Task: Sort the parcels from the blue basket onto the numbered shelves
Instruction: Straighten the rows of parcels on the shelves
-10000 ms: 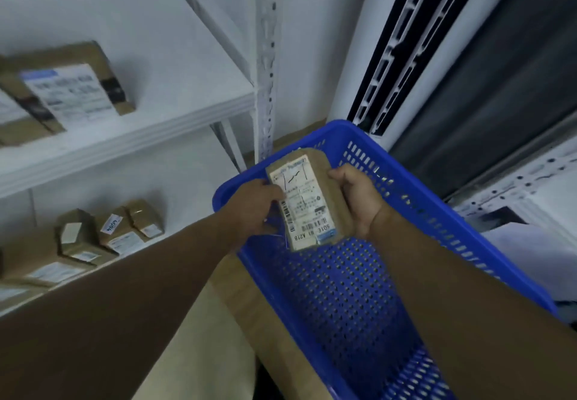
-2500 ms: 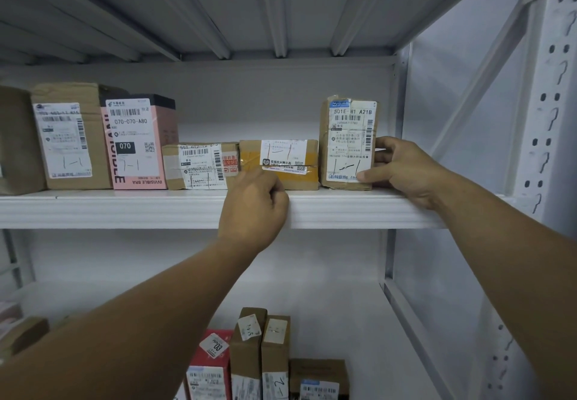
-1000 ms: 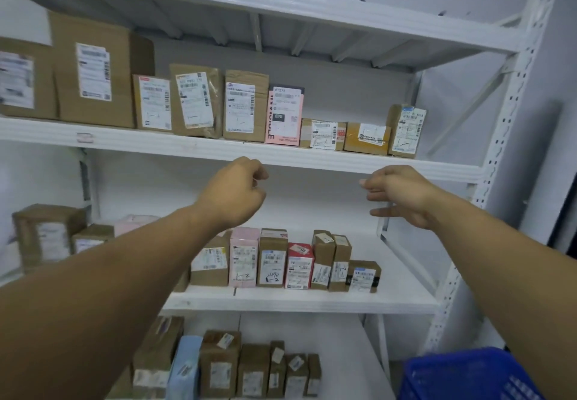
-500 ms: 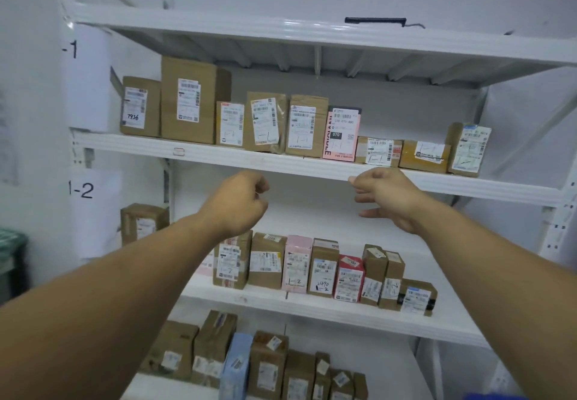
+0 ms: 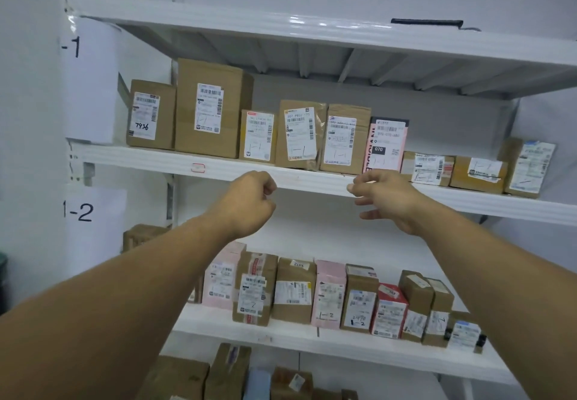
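Both my arms reach out in front of a white rack of shelves. My left hand (image 5: 248,201) hangs in the air with its fingers curled and holds nothing. My right hand (image 5: 385,198) is loosely open, fingers half bent, also holding nothing. Both hover just below the front edge of the upper shelf (image 5: 150,158), marked by a paper sign "-1" (image 5: 73,47). At the right end of that shelf stands the small brown parcel with a white label (image 5: 529,167). The blue basket is out of view.
Several brown parcels and a pink one (image 5: 387,145) line the upper shelf. The middle shelf (image 5: 312,342), signed "1-2" (image 5: 78,211), carries several brown, pink and red parcels. More parcels stand on a lower shelf (image 5: 224,374). A dark flat object (image 5: 426,22) lies on the top shelf.
The small labelled parcel left the basket and now stands on the upper shelf. Both hands let go and drew back; the view has backed away and swung left, and the basket has dropped out of view.
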